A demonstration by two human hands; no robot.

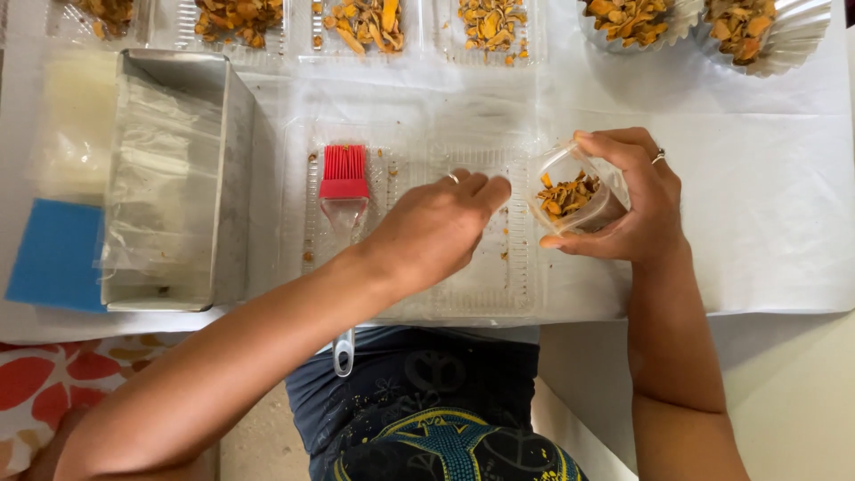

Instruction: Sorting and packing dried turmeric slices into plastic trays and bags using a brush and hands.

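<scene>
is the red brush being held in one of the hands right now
No. The red brush lies on the clear tray; the left hand reaches over the tray, and the right hand holds a small clear cup.

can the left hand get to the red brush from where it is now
Probably yes. The left hand hovers over the clear tray, and the red brush lies just beside it on the same tray, uncovered, with nothing between them.
</scene>
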